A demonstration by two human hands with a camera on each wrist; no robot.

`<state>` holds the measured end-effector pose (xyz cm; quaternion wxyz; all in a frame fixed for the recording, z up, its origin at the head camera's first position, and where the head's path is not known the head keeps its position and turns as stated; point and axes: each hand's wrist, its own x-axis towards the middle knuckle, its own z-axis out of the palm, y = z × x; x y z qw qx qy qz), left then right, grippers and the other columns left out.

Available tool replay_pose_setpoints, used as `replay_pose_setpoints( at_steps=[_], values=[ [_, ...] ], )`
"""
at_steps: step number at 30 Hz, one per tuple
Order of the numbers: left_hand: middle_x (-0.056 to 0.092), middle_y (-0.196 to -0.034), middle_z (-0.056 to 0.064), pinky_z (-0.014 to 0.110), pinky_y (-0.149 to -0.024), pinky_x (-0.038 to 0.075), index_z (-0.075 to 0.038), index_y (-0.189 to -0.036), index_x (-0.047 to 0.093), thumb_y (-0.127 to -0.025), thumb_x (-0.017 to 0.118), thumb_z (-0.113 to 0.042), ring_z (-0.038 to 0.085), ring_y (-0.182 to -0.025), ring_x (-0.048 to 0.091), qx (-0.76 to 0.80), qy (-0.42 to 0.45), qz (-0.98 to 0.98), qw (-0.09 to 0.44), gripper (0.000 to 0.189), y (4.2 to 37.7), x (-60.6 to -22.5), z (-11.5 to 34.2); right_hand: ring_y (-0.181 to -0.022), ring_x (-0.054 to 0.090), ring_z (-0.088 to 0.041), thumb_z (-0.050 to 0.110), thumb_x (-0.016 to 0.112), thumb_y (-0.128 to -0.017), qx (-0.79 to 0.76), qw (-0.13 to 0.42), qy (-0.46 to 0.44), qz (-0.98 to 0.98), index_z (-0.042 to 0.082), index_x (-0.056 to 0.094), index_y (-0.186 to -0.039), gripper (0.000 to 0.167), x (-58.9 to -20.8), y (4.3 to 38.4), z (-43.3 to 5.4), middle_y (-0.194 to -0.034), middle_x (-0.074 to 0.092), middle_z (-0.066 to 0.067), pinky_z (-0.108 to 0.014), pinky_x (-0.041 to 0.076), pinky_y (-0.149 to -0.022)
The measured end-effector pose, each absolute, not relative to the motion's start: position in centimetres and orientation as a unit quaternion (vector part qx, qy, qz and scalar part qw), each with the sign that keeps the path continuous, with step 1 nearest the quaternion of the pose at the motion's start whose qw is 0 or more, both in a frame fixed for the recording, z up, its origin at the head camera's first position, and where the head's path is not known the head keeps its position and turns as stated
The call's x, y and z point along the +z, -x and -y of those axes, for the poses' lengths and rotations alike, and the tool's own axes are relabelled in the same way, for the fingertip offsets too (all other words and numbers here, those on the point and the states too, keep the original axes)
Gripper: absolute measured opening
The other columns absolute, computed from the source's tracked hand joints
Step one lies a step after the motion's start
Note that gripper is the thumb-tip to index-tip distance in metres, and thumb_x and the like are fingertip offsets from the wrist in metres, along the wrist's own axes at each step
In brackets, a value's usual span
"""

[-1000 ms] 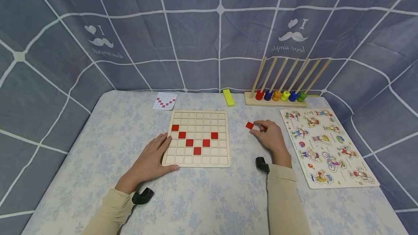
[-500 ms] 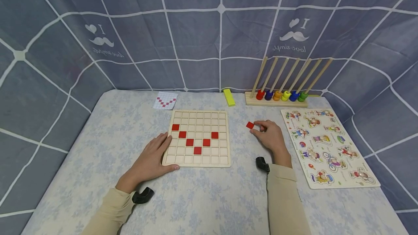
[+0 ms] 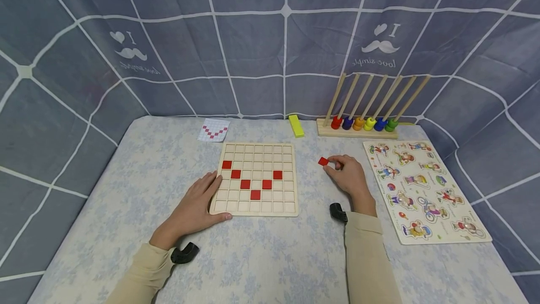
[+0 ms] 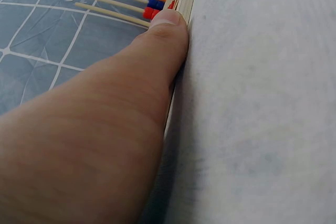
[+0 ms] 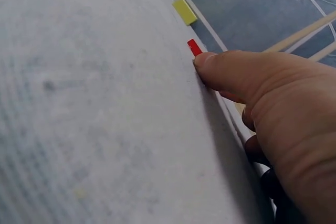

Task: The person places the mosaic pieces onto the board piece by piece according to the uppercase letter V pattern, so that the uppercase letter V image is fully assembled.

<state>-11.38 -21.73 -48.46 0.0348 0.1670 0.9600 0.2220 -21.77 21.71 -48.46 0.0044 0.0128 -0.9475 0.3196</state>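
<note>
A square wooden grid board [image 3: 257, 214] lies on the table, with several red squares forming a V-like shape in its cells. My left hand [image 3: 191, 205] rests against the board's left side, fingers stretched along that edge and thumb [image 4: 168, 22] at the near left corner. To the right of the board, my right hand [image 3: 349, 177] pinches a small red square tile [image 3: 323, 161] between thumb and fingertips. In the right wrist view the tile [image 5: 193, 47] sticks out past the thumb, close over the tablecloth.
A pattern card [image 3: 213, 130] with a pink V of squares lies behind the board. Farther right are a yellow block [image 3: 296, 126] and a wooden peg stand [image 3: 356, 132] with coloured beads. A picture puzzle board [image 3: 426, 191] lies beyond my right hand.
The red tile in my right hand has tilted slightly. Both hands stay in nearly the same place.
</note>
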Motion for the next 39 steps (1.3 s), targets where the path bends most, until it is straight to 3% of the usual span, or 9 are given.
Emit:
replay_pose_setpoints(
  at_steps=[7, 27, 39],
  values=[
    [0.021, -0.17, 0.017, 0.061, -0.124, 0.02, -0.006, -0.162, 0.026, -0.081, 0.075, -0.065, 0.04, -0.157, 0.018, 0.222, -0.164, -0.96, 0.036, 0.111, 11.3, -48.5, 21.7, -0.084, 0.047, -0.024, 0.03, 0.069, -0.095, 0.311, 0.002, -0.008, 0.95, 0.005, 0.072, -0.12, 0.036, -48.5, 22.0, -21.5, -0.085, 0.053, -0.007, -0.034, 0.035, -0.075],
    [0.021, -0.17, 0.016, 0.06, -0.124, 0.021, -0.006, -0.162, 0.027, -0.081, 0.076, -0.065, 0.039, -0.157, 0.019, 0.221, -0.167, -0.96, 0.031, 0.112, 11.3, -48.7, 21.7, -0.077, 0.046, -0.02, 0.022, 0.069, -0.093, 0.374, 0.027, -0.081, 0.923, 0.007, 0.073, -0.117, 0.028, -48.0, 21.9, -19.1, -0.083, 0.052, -0.005, -0.035, 0.042, -0.076],
    [0.021, -0.17, 0.016, 0.061, -0.124, 0.022, -0.007, -0.162, 0.027, -0.081, 0.075, -0.065, 0.039, -0.157, 0.019, 0.221, -0.171, -0.96, 0.027, 0.111, 11.4, -48.7, 21.8, -0.077, 0.046, -0.019, 0.023, 0.068, -0.093, 0.37, 0.005, -0.124, 0.921, 0.01, 0.073, -0.116, 0.027, -47.5, 22.0, -16.7, -0.083, 0.052, -0.003, -0.034, 0.041, -0.073]
  ],
)
